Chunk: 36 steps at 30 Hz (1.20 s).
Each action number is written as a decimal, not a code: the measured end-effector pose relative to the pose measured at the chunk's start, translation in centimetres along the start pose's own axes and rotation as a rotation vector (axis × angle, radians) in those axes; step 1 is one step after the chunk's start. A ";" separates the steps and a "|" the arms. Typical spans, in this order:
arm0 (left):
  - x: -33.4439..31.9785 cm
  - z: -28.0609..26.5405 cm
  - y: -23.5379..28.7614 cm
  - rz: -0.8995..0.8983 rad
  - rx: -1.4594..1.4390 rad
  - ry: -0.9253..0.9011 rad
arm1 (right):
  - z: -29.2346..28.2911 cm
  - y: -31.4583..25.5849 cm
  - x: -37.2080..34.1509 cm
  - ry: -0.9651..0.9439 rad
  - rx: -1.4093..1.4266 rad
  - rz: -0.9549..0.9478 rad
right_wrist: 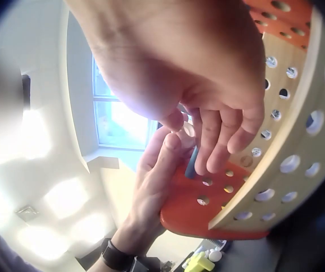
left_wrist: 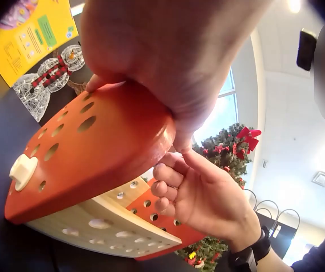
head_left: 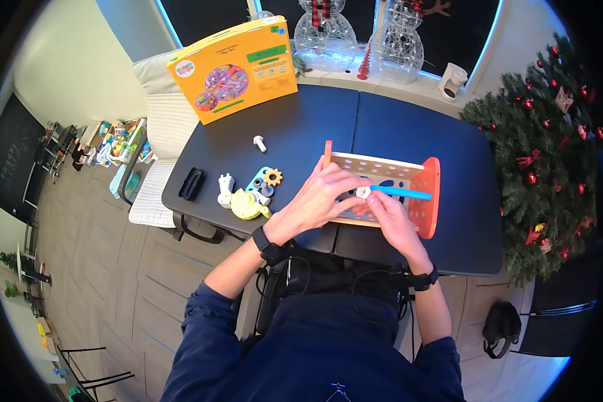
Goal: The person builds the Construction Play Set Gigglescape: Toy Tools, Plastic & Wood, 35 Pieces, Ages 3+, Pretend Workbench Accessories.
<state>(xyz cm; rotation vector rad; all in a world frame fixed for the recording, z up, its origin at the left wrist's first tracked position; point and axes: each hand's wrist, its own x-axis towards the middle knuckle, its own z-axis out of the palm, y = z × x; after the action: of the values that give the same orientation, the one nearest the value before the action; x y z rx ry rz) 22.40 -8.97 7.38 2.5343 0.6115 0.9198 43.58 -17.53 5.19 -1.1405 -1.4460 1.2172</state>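
Observation:
A toolbox with orange end panels (head_left: 430,201) and perforated wooden sides (left_wrist: 114,226) stands before me. Above it, a small white nut (head_left: 363,191) sits between my hands at the near end of a blue bar (head_left: 405,194). My left hand (head_left: 323,191) reaches over the left end panel and pinches the nut with thumb and finger. From the other side my right hand (head_left: 392,218) pinches it too, its remaining fingers loosely curled in the right wrist view. A white bolt head (left_wrist: 23,173) sticks out of one orange panel in the left wrist view.
Left on the dark table (head_left: 315,114) lie a white bolt (head_left: 259,143), a black case (head_left: 192,183), a yellow piece (head_left: 246,205) and an orange gear (head_left: 273,177). A yellow box (head_left: 234,67) stands behind them. A decorated tree (head_left: 529,161) borders the right side.

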 end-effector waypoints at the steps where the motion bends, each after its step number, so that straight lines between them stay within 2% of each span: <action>1: 0.0 0.0 0.0 0.000 0.002 0.003 | 0.0 0.0 0.0 -0.020 -0.002 -0.001; 13: 0.0 0.4 -0.8 -0.021 -0.004 -0.048 | -0.3 2.6 0.3 -0.016 0.109 0.016; 16: 0.3 -0.1 -0.3 -0.028 -0.015 -0.053 | -0.2 1.1 0.0 0.019 -0.293 0.025; 19: -0.2 0.4 -0.8 -0.049 -0.077 -0.025 | 0.0 0.9 0.5 0.011 -0.484 0.071; 22: -0.6 1.3 0.3 -0.161 -0.165 0.218 | 0.3 2.1 1.6 0.015 -0.614 0.074; 23: -1.3 1.9 -0.3 -0.175 -0.133 0.235 | 0.5 2.4 2.0 0.023 -0.623 0.088; 26: -2.0 2.7 0.0 -0.410 -0.162 0.422 | 1.1 2.8 2.8 0.045 -0.650 0.120; 27: -2.6 3.4 -0.8 -0.520 -0.228 0.400 | 1.3 2.7 3.1 0.049 -0.659 0.124; 29: -3.3 4.1 -1.8 -0.711 -0.571 0.345 | 1.4 2.9 3.4 0.053 -0.676 0.136; 31: -3.5 4.3 -2.0 -0.798 -0.816 0.298 | 1.5 3.3 3.7 0.052 -0.692 0.150; 33: -3.2 3.9 -1.4 -0.786 -0.958 0.272 | 1.5 3.2 3.9 0.037 -0.694 0.163; 36: -3.2 3.6 -1.3 -0.838 -1.003 0.240 | 1.3 3.9 4.7 0.000 -0.693 0.178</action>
<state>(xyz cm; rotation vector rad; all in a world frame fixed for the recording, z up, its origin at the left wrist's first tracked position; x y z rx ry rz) 22.20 -10.21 2.54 1.1292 0.8794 0.8700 41.89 -12.75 1.55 -1.7556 -1.8634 0.8346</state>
